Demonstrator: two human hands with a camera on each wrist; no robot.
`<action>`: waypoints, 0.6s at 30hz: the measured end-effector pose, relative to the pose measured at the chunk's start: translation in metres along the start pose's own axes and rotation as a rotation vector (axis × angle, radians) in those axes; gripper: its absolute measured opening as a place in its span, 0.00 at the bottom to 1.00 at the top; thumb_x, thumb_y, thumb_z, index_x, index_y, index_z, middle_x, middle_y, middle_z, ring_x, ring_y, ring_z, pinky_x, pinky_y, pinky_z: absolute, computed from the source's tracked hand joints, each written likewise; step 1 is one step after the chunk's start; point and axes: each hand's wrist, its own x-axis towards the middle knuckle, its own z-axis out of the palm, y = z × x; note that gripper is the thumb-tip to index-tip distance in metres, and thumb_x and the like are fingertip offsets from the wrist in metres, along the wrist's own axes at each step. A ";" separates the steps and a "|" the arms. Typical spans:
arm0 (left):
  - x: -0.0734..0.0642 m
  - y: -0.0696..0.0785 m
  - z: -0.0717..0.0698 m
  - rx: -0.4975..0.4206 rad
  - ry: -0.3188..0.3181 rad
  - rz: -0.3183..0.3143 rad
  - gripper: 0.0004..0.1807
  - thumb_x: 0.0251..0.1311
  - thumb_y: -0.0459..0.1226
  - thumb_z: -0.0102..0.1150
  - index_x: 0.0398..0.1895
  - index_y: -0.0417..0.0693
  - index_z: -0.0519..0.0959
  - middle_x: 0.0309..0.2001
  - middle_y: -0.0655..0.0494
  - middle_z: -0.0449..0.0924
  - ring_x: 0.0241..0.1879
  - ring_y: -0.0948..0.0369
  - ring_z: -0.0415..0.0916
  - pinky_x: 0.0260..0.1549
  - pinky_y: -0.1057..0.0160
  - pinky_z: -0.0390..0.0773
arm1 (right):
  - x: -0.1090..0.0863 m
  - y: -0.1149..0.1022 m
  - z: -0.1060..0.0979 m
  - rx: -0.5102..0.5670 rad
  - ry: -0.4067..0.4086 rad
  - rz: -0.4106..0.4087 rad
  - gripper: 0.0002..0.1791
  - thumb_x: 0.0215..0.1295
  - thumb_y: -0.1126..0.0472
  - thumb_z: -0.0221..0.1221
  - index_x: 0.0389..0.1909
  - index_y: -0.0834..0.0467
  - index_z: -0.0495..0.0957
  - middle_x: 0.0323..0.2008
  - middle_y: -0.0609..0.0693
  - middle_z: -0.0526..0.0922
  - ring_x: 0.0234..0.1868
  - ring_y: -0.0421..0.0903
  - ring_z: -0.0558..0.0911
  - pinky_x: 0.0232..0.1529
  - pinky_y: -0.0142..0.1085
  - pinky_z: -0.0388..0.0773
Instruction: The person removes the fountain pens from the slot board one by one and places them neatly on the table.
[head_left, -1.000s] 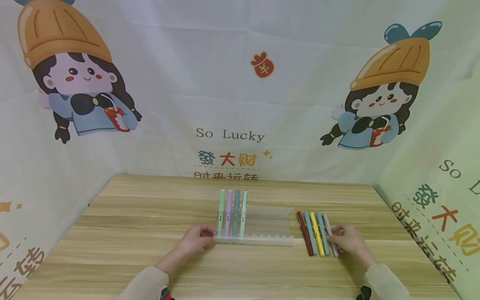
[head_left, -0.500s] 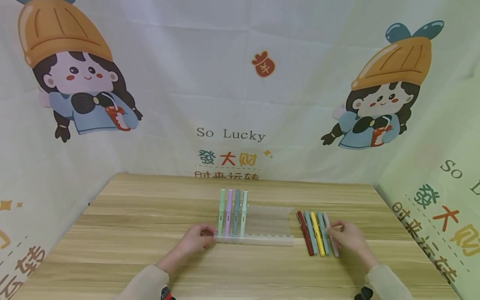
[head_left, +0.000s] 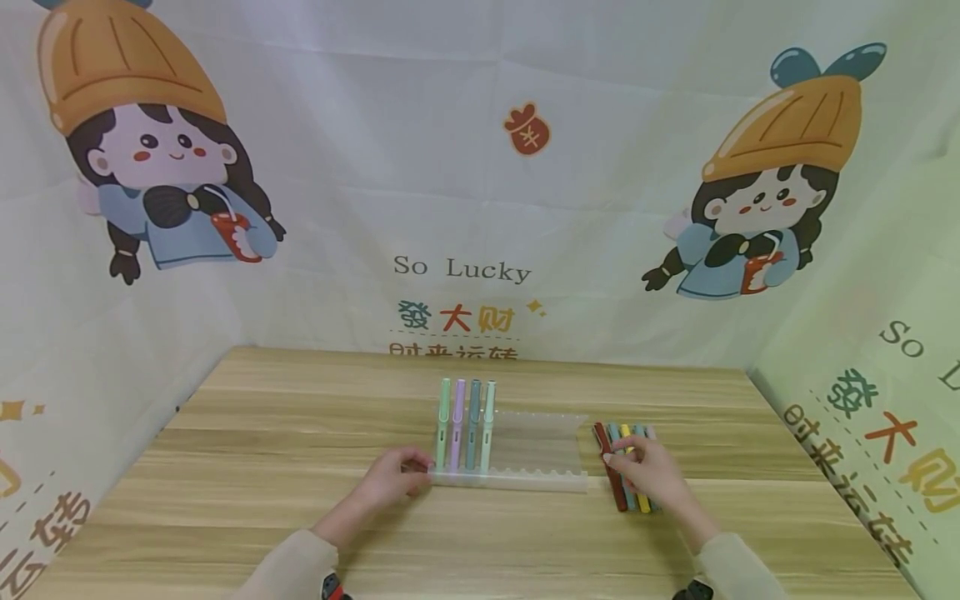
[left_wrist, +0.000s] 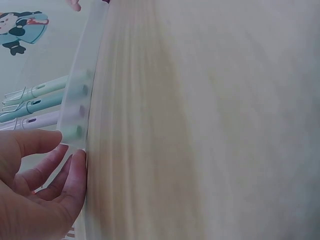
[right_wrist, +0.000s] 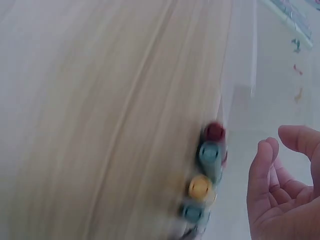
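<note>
A clear plastic pen rack point(head_left: 536, 482) with a notched front edge stands mid-table. Four-colour wording aside, its left part bears several upright capped pens: light green point(head_left: 441, 437), lilac point(head_left: 456, 437), dark teal point(head_left: 472, 437) and pale mint point(head_left: 487, 437). My left hand point(head_left: 393, 477) pinches the rack's left end between thumb and fingers. Right of the rack lies a row of pens, with a red pen point(head_left: 619, 492) leftmost and a yellow pen point(right_wrist: 200, 187) among blue ones. Above this row is my right hand point(head_left: 652, 473), thumb and fingertips apart with nothing between them, partly hiding the pens.
The wooden table point(head_left: 225, 433) reaches back to a printed cloth backdrop point(head_left: 360, 167), which also rises along both sides. The rack's right part bears no pens.
My right hand has moved left from the lilac pen at the row's right end to over the red pen's side. The left hand and the rack have stayed in place.
</note>
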 end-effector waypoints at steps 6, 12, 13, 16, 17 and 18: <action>0.000 0.002 0.000 -0.006 0.001 -0.005 0.10 0.49 0.27 0.57 0.36 0.31 0.74 0.30 0.51 0.74 0.28 0.59 0.70 0.26 0.61 0.74 | 0.002 -0.008 0.017 0.056 -0.036 -0.043 0.13 0.57 0.68 0.55 0.41 0.70 0.72 0.20 0.55 0.73 0.17 0.47 0.74 0.20 0.36 0.75; 0.000 0.000 0.000 0.000 -0.004 -0.003 0.10 0.49 0.27 0.57 0.36 0.31 0.74 0.30 0.51 0.74 0.28 0.59 0.70 0.26 0.61 0.75 | 0.005 -0.014 0.034 0.089 -0.056 -0.074 0.12 0.56 0.68 0.55 0.41 0.70 0.73 0.19 0.53 0.72 0.17 0.47 0.74 0.21 0.38 0.76; 0.000 0.000 0.000 0.001 -0.003 -0.004 0.10 0.49 0.27 0.57 0.36 0.31 0.74 0.30 0.51 0.74 0.28 0.59 0.70 0.26 0.61 0.75 | 0.005 -0.015 0.037 0.097 -0.058 -0.078 0.12 0.56 0.68 0.55 0.41 0.70 0.72 0.19 0.53 0.72 0.17 0.46 0.74 0.21 0.38 0.76; 0.000 0.000 0.000 0.000 0.003 -0.004 0.10 0.48 0.26 0.57 0.35 0.31 0.74 0.29 0.51 0.73 0.28 0.59 0.70 0.26 0.61 0.75 | 0.007 -0.022 0.047 0.115 -0.051 -0.088 0.12 0.56 0.68 0.56 0.41 0.70 0.73 0.19 0.52 0.73 0.15 0.43 0.73 0.20 0.36 0.75; 0.000 0.000 0.000 -0.001 0.004 -0.004 0.10 0.48 0.26 0.57 0.35 0.31 0.74 0.29 0.51 0.73 0.28 0.59 0.70 0.26 0.61 0.75 | 0.007 -0.024 0.050 0.116 -0.049 -0.094 0.12 0.55 0.68 0.56 0.40 0.70 0.73 0.20 0.52 0.74 0.15 0.43 0.73 0.19 0.36 0.75; 0.000 0.000 0.000 -0.002 0.004 -0.004 0.10 0.48 0.26 0.57 0.35 0.31 0.74 0.29 0.51 0.73 0.28 0.59 0.70 0.26 0.61 0.75 | 0.007 -0.027 0.053 0.121 -0.054 -0.096 0.12 0.55 0.68 0.56 0.41 0.69 0.73 0.20 0.52 0.74 0.15 0.43 0.73 0.19 0.35 0.75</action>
